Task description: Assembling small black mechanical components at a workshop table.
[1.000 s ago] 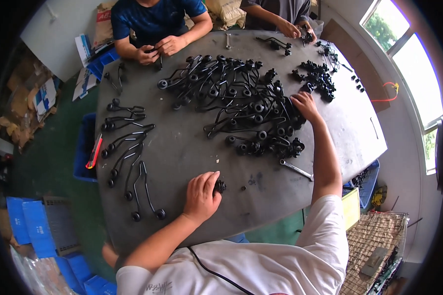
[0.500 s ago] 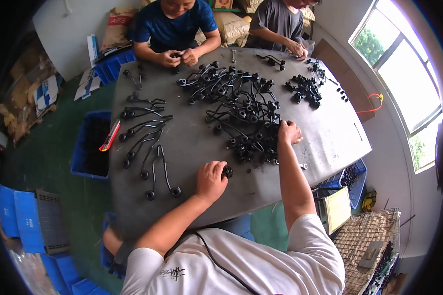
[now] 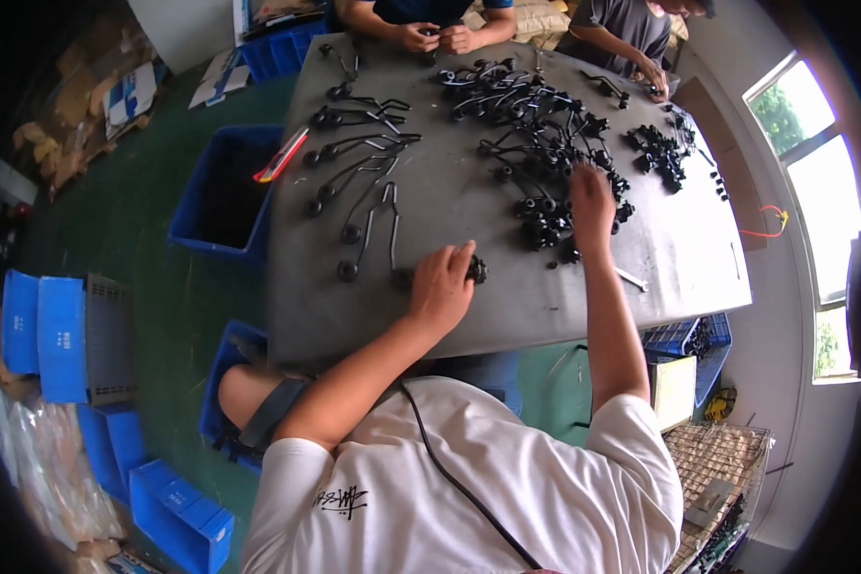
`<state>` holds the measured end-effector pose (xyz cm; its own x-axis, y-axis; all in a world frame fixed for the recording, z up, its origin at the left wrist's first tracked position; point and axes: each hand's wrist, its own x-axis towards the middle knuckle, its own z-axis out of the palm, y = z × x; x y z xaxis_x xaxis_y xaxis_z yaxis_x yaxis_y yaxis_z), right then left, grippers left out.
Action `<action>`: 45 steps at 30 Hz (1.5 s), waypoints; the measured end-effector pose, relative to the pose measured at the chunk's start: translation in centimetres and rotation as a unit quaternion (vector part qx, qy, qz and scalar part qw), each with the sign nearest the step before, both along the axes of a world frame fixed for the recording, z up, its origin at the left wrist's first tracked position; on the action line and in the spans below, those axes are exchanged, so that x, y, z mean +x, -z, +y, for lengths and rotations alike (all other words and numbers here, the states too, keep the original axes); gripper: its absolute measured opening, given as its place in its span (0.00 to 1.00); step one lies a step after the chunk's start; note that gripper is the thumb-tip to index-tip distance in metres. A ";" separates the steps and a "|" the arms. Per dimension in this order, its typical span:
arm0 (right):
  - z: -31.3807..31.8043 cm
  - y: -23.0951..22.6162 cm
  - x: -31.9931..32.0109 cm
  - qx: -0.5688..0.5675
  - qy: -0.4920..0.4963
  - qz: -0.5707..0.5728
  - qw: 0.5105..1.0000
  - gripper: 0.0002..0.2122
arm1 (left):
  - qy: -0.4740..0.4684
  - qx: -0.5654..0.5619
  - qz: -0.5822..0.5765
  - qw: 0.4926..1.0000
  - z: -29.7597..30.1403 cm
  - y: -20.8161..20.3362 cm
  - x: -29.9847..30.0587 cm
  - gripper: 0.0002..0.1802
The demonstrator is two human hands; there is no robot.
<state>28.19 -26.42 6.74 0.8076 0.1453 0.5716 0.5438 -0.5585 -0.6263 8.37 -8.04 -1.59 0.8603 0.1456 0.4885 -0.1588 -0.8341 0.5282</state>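
Near the front of the grey table (image 3: 507,316), my left hand (image 3: 440,289) is closed around a small black ribbed part (image 3: 477,271); its exact kind is not clear. My right hand (image 3: 593,199) reaches over the right side of a heap of black bent rods with round ends (image 3: 536,143). Its fingers point down among small black parts and are blurred, so what they touch is hidden. Left of my left hand lies a row of paired bent rods (image 3: 368,172), the nearest pair (image 3: 392,225) spread in a V.
A red utility knife (image 3: 282,156) lies at the table's left edge above a blue crate (image 3: 187,210). A wrench (image 3: 631,279) rests right of my forearm. Small black parts (image 3: 658,155) lie farther right. Two people work at the far side, one person's hands (image 3: 440,38) holding something dark.
The view has shifted, so the table sits higher and farther right. My right hand stays by the heap, now curled down over it; my left hand keeps the black part.
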 end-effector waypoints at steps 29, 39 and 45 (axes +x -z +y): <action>3.9 6.8 -15.3 -0.118 -0.134 0.192 0.965 0.21 | -0.178 0.061 -0.071 0.980 8.8 -2.7 -5.5 0.30; 4.1 6.9 -14.3 -0.085 -0.137 0.253 0.954 0.21 | -0.084 -0.090 0.058 0.991 10.8 -0.3 -5.5 0.23; 4.4 5.6 -14.6 -0.085 -0.151 0.255 0.951 0.21 | -0.053 -0.215 0.106 0.969 10.0 -0.3 -6.3 0.26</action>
<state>13.57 -22.03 1.10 0.8807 0.4693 0.0648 0.3451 -0.5418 -0.7664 2.12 1.99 -1.24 0.9036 0.3900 0.1771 0.0656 -0.5347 0.8425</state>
